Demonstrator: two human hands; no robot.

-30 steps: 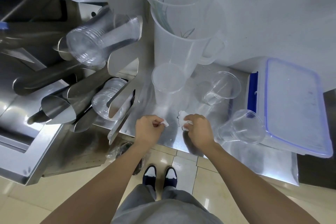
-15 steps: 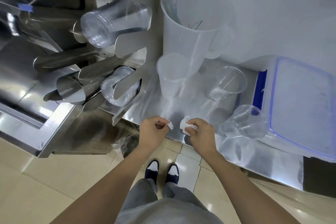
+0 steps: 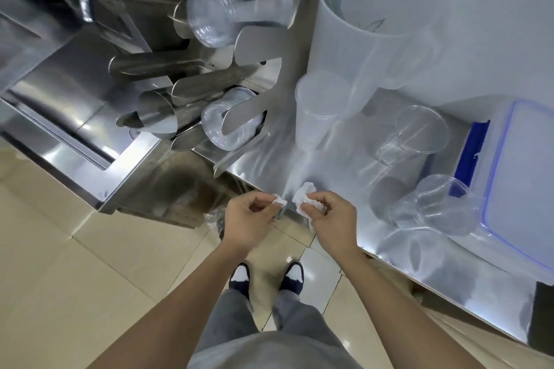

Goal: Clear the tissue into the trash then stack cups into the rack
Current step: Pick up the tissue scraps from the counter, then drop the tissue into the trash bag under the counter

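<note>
No legible writing, hands [image 3: 295,216] pinching tissue [image 3: 304,199]

Big translucent pitcher [image 3: 368,39] stands at the back of the steel counter [image 3: 329,165]. Blue-rimmed lidded container [image 3: 521,171] at right. Beige tiled floor [image 3: 90,278] below.

Both forearms bare, no sleeves, watch or rings visible. Left hand [image 3: 250,219], right hand [image 3: 332,220]: no gloves. Grey trousers [image 3: 269,329], grey top at frame bottom. Dark navy shoes [image 3: 239,280] with white toe caps.
</note>
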